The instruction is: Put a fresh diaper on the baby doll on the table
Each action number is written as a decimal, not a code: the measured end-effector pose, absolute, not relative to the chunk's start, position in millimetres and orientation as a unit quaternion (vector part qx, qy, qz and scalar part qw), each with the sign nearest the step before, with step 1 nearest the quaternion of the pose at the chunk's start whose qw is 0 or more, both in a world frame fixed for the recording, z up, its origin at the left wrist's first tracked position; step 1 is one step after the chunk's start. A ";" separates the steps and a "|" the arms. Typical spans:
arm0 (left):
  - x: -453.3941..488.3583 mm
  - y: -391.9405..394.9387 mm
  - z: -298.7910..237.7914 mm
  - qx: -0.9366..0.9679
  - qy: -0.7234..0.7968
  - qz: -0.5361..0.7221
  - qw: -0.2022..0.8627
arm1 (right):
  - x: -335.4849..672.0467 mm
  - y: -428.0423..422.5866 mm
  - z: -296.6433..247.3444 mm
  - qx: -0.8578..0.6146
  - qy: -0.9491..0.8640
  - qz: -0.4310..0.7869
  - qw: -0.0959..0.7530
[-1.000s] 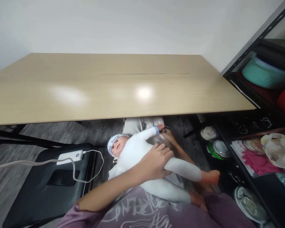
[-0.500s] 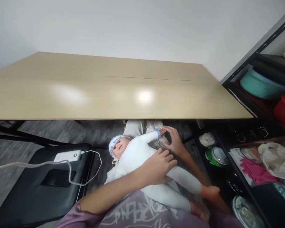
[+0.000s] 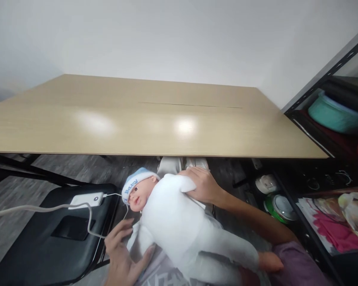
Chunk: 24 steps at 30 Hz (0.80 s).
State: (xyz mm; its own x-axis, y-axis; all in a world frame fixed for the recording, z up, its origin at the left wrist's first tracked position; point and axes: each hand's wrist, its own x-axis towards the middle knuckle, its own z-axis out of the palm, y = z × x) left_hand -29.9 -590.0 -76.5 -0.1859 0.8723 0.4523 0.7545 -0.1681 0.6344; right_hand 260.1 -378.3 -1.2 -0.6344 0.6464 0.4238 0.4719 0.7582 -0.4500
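A baby doll (image 3: 173,214) in a white outfit lies across my lap, tilted, with its head to the left and bare feet to the right. Its blue and white cap (image 3: 136,183) carries the word "Baby". My right hand (image 3: 204,184) is closed around the doll's arm on the far side. At the near side, my left hand (image 3: 122,250) has thumb and fingers spread on either side of the doll's other sleeve. Some fingertips of this hand are close to the white cloth; whether they touch it is unclear.
A wooden table (image 3: 155,135) spans the front, its edge just beyond the doll. To the left, a black chair (image 3: 26,246) bears a white power bank (image 3: 86,200), a cable (image 3: 41,207) and a dark phone (image 3: 71,227). A shelf (image 3: 286,174) with household items stands right.
My left hand went from the doll's middle to its near sleeve, fingers spreading. My right hand slid from the doll's hand onto its arm. The doll's head shifted slightly left.
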 end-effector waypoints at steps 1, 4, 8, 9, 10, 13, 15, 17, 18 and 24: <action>-31.9 -590.9 -78.5 0.626 0.662 0.399 0.106 | 263.6 -386.0 5.1 -0.324 -0.873 0.157 0.329; -24.0 -568.9 -60.7 0.614 0.670 0.355 0.221 | 278.3 -401.4 26.3 -0.359 -0.826 0.153 0.406; -14.2 -504.1 -7.0 0.647 0.640 0.317 0.268 | 310.5 -396.4 55.3 -0.447 -0.791 0.077 0.411; -14.2 -485.0 6.5 0.664 0.631 0.307 0.258 | 319.6 -390.1 61.2 -0.472 -0.785 0.046 0.398; -14.7 -465.3 18.9 0.682 0.621 0.298 0.245 | 328.5 -382.0 66.2 -0.495 -0.781 0.012 0.381; -14.9 -401.8 48.3 0.743 0.590 0.247 0.198 | 349.9 -345.6 73.5 -0.542 -0.776 -0.068 0.314; -12.1 -356.9 61.9 0.781 0.562 0.211 0.170 | 359.0 -313.6 71.4 -0.569 -0.772 -0.087 0.270; -8.5 -313.2 71.9 0.804 0.540 0.188 0.163 | 365.5 -280.3 64.2 -0.598 -0.761 -0.087 0.238; -7.4 -293.4 75.5 0.807 0.533 0.184 0.174 | 368.4 -265.3 59.2 -0.608 -0.756 -0.084 0.228; -26.3 -237.0 70.0 0.782 0.533 0.207 0.247 | 388.6 -236.2 22.1 -0.562 -0.776 -0.065 0.278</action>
